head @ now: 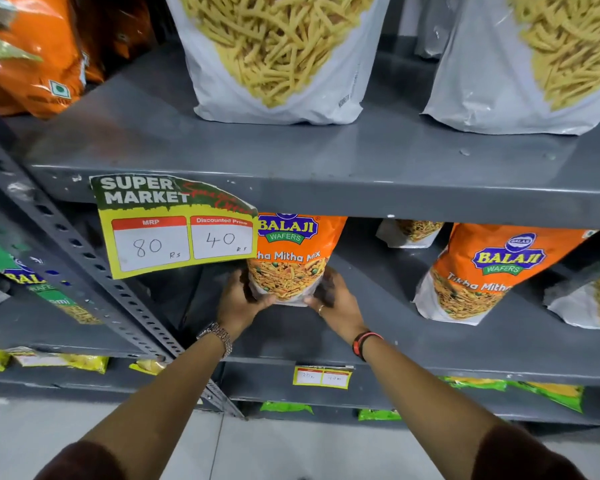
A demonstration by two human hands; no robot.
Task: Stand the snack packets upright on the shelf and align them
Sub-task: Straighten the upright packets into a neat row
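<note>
We've got both hands on the Balaji Tikha Mitha Mix packet point(293, 261) here, down on the middle grey shelf point(378, 327). Our left hand point(238, 299) cups the packet's lower left corner, fingers curled round the side and thumb pressing across the front near the bottom edge. Our right hand point(335, 299) mirrors it on the lower right corner, fingers wrapped behind, thumb on the front, a ring showing on one finger. Both hands are half closed, clamped on the packet. It stands upright between them, its base on the shelf, its top tucked up under the shelf above, partly hidden behind the yellow supermarket price tag point(177, 225) reading 80 and 40. Off to the right, well apart, a second Tikha Mitha packet point(492, 275) leans to the left. A metal watch point(219, 336) sits on our left wrist, a red and black band point(364, 342) on the right.
</note>
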